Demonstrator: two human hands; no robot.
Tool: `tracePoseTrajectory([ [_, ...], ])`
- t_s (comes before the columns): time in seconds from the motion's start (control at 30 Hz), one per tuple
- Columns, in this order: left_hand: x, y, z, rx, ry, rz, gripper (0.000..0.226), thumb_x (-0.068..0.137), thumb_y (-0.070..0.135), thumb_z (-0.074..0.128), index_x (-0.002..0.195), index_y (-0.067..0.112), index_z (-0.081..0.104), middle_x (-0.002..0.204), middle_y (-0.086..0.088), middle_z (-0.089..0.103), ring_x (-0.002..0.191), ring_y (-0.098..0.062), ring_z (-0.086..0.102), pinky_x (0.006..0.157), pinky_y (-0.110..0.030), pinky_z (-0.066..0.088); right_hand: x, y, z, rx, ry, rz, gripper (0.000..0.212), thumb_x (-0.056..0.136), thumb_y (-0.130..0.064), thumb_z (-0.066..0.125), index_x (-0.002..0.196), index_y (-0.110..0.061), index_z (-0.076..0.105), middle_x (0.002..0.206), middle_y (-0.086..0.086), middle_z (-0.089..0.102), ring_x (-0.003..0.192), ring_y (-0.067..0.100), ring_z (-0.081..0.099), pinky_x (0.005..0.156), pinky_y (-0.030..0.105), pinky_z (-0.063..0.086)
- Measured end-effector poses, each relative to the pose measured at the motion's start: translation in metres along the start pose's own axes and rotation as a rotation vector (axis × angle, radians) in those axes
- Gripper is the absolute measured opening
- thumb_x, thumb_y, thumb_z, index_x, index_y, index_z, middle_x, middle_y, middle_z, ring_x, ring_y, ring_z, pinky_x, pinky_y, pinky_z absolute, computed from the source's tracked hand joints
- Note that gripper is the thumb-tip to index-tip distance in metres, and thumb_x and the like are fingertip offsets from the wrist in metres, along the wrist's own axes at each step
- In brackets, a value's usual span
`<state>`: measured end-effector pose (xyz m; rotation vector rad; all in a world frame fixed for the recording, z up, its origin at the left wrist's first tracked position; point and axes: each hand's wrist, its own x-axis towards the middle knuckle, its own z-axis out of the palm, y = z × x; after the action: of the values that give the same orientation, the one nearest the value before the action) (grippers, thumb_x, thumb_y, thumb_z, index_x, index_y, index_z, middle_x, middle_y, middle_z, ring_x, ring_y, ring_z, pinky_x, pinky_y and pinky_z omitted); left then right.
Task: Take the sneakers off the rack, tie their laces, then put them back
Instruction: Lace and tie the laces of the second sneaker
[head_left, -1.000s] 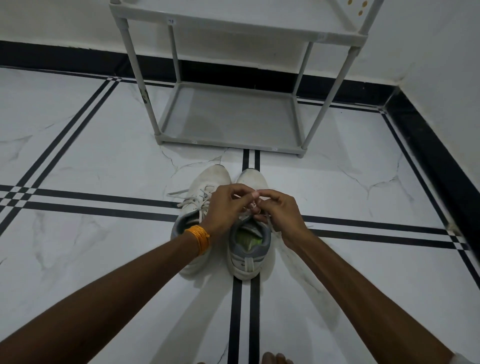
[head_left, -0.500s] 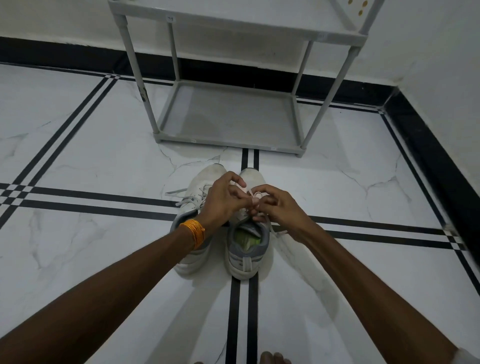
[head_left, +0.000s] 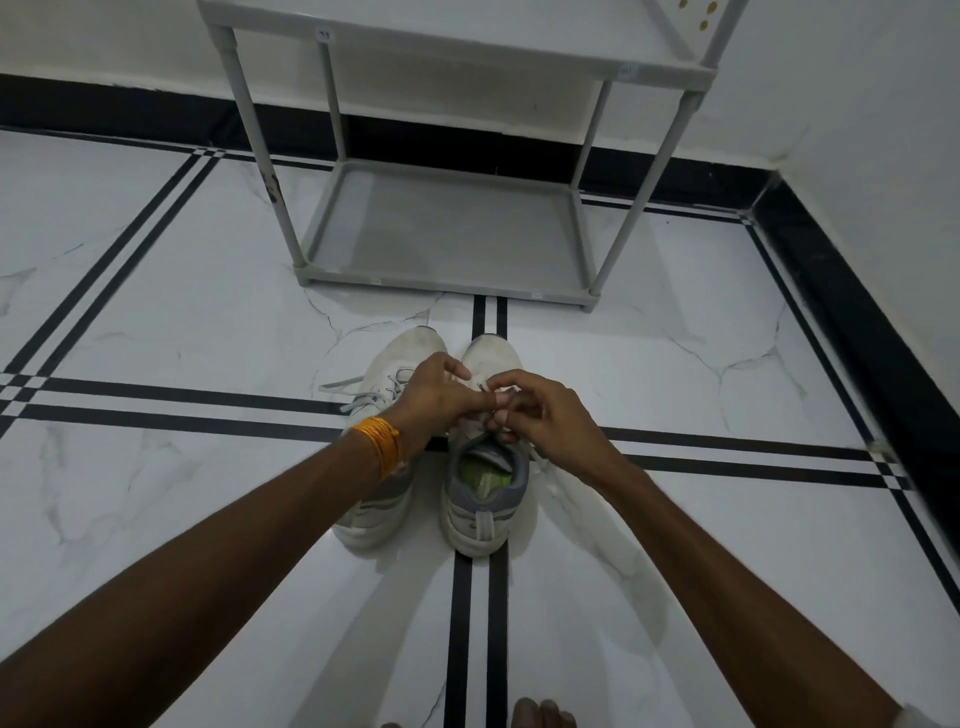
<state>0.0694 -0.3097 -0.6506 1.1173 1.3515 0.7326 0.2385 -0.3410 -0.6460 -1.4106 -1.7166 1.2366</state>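
So both sneakers (head_left: 478, 499) sit on the floor before the rack (head_left: 447, 228), left hand (head_left: 434, 392) and right hand (head_left: 540, 410) pinching the right sneaker's lace mid-knot; next it probably needs cinching.

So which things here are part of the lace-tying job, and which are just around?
Job:
right sneaker, laces held by left hand and right hand
left sneaker, laces loose
rack, bottom shelf bare

Just around:
orange wrist thread
striped marble floor

A home corner: white marble floor (head_left: 156, 322) with black inlay, and beyond the hands a grey shoe rack (head_left: 447, 228) against the wall.
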Motion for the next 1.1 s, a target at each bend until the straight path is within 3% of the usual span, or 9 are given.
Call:
tracePoseTrajectory([
  [0.13,0.0,0.0,-0.002,0.078,-0.25,0.089,0.026,0.087,0.022,0.07,0.101,0.002,0.06,0.076,-0.007,0.069,0.063,-0.01,0.064,0.053,-0.017,0.049,0.0,0.001,0.001,-0.106,0.031,-0.047,0.033,0.091,-0.002,0.061,0.118,-0.02,0.063,0.099,0.007,0.074,0.089,0.016,0.073,0.08,0.035,0.061],
  [0.3,-0.003,-0.012,0.009,0.136,-0.04,0.264,0.018,0.086,0.025,0.071,0.083,0.012,0.059,0.081,-0.01,0.072,0.069,-0.017,0.069,0.062,-0.027,0.053,-0.007,0.0,0.01,-0.05,0.119,-0.003,0.02,0.095,-0.007,0.058,0.11,-0.019,0.051,0.087,0.004,0.075,0.078,0.012,0.073,0.074,0.025,0.06],
  [0.4,-0.005,-0.02,0.011,0.18,0.083,0.362,0.021,0.083,0.025,0.074,0.078,0.012,0.06,0.075,-0.007,0.073,0.069,-0.018,0.071,0.066,-0.032,0.058,-0.012,0.001,0.019,-0.178,0.22,-0.008,0.015,0.095,-0.012,0.057,0.108,-0.019,0.056,0.087,0.002,0.075,0.075,0.009,0.071,0.072,0.02,0.058],
  [0.6,-0.005,-0.017,0.005,0.422,0.106,0.541,0.009,0.08,0.019,0.075,0.084,0.016,0.068,0.079,-0.001,0.073,0.07,-0.012,0.068,0.068,-0.03,0.058,-0.004,-0.001,0.033,-0.614,0.173,0.018,0.025,0.097,-0.019,0.055,0.118,-0.007,0.06,0.114,0.014,0.066,0.101,0.026,0.061,0.089,0.029,0.046],
  [0.67,-0.006,-0.016,0.0,0.48,0.082,0.607,0.007,0.08,0.014,0.075,0.087,0.013,0.072,0.08,-0.002,0.074,0.071,-0.009,0.067,0.069,-0.02,0.055,-0.004,0.004,0.038,-0.716,0.155,0.037,0.033,0.094,-0.023,0.062,0.122,-0.008,0.056,0.12,0.012,0.06,0.108,0.025,0.054,0.092,0.029,0.043],
  [0.73,-0.007,-0.015,-0.003,0.585,0.05,0.68,0.009,0.082,0.015,0.074,0.09,0.012,0.074,0.084,-0.003,0.076,0.075,-0.01,0.068,0.069,-0.01,0.048,-0.003,0.009,0.04,-0.761,0.185,0.022,0.029,0.094,-0.023,0.062,0.118,-0.009,0.057,0.117,0.011,0.059,0.108,0.025,0.052,0.084,0.025,0.039],
  [0.9,-0.005,-0.022,0.001,0.967,0.076,0.86,0.013,0.09,0.017,0.062,0.098,0.013,0.072,0.088,-0.006,0.071,0.082,-0.021,0.063,0.072,-0.032,0.048,-0.003,0.001,0.036,-0.579,0.258,0.073,0.021,0.099,-0.014,0.051,0.108,-0.003,0.066,0.106,0.015,0.065,0.095,0.025,0.059,0.08,0.026,0.044],
  [1.0,-0.001,-0.019,0.006,1.073,0.084,0.785,0.013,0.091,0.015,0.058,0.095,0.012,0.071,0.088,-0.006,0.068,0.084,-0.023,0.059,0.071,-0.032,0.043,-0.006,0.001,0.033,-0.435,0.264,0.08,0.025,0.102,-0.014,0.044,0.102,-0.003,0.066,0.098,0.013,0.066,0.084,0.019,0.057,0.068,0.017,0.04],
  [1.1,-0.003,-0.002,0.007,0.941,0.027,0.484,0.021,0.095,0.019,0.055,0.096,0.009,0.074,0.09,-0.008,0.071,0.081,-0.022,0.063,0.068,-0.028,0.045,-0.009,0.006,0.034,-0.325,0.304,0.083,0.023,0.102,-0.018,0.045,0.096,-0.008,0.065,0.089,0.002,0.063,0.076,0.011,0.054,0.061,0.009,0.037],
])
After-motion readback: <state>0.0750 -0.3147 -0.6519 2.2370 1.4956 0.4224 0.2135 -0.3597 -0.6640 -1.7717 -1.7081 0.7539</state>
